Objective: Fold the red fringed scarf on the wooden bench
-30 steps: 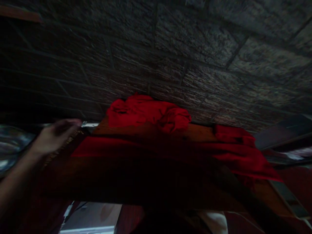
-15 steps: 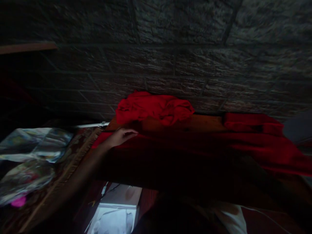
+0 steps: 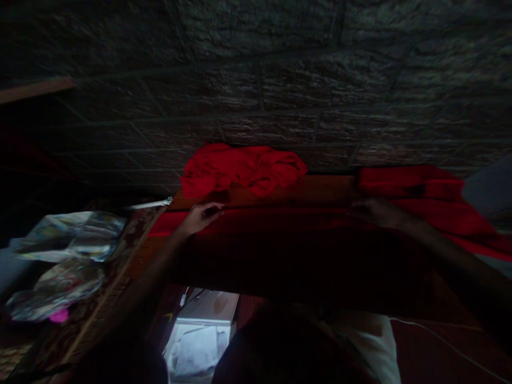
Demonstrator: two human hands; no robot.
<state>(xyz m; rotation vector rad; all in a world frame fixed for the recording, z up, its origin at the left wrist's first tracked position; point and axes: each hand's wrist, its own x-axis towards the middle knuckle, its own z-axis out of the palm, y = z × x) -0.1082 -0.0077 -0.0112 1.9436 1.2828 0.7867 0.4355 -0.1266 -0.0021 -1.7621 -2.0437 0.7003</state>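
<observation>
A long strip of red cloth (image 3: 276, 216) lies flat along a wooden table, its far edge nearly straight. At the left part of this edge is my left hand (image 3: 200, 217), thumb and forefinger curled round the cloth in a loose pinch. My right hand (image 3: 378, 210) is at the same edge farther right, its fingers bent onto the cloth; shadow blurs its fingertips. Behind the strip sits a crumpled heap of red cloth (image 3: 242, 168). A folded red cloth (image 3: 412, 181) lies beyond my right hand. The near part of the strip sinks into deep shadow.
A dark block wall (image 3: 280, 90) rises right behind the wooden table (image 3: 328, 189). Clear plastic bags (image 3: 72, 280) lie at the left on a patterned rug. Below the table's near edge stands a white box-like object (image 3: 200, 341); a thin cable (image 3: 436, 333) runs at the lower right.
My right hand has come out of the shadow and up to the cloth's far edge. The left hand stays at that edge, its fingers more curled. The view has shifted slightly.
</observation>
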